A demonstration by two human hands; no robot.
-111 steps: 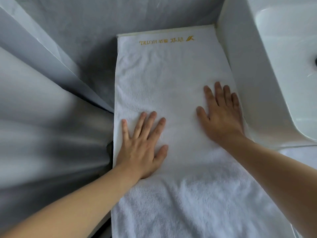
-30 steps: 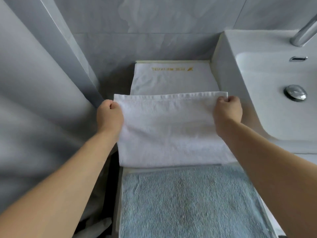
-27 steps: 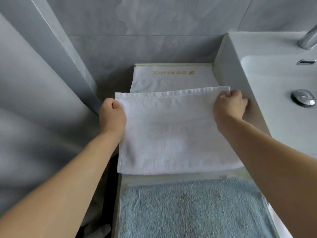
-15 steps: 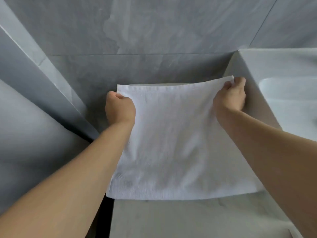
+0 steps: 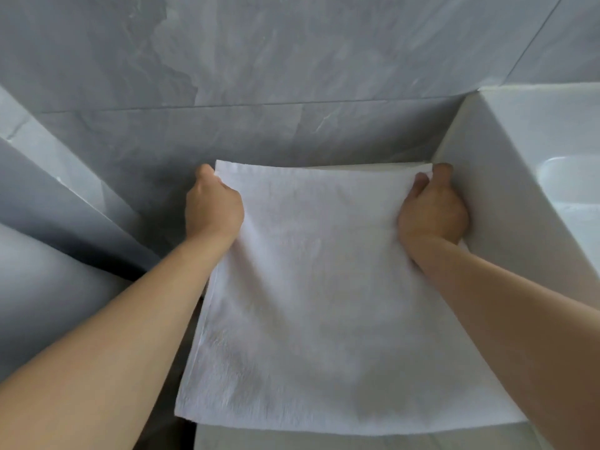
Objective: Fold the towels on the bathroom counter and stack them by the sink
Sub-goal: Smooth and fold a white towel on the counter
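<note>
- The left hand (image 5: 212, 209) is curled into a closed fist, pinching the far-left corner of the white towel (image 5: 318, 306) at about 11 o'clock of the cloth.
- The right hand (image 5: 431, 212) is likewise clenched on the far-right corner at about 1 o'clock, knuckles close against the side wall of the white sink (image 5: 506, 203).
- The towel is doubled over, its far edge drawn fairly taut between both fists, with soft creases across the plush surface.
- It lies on the counter (image 5: 292, 443) beside the sink, at the foot of the grey tiled wall (image 5: 259, 76).
</note>
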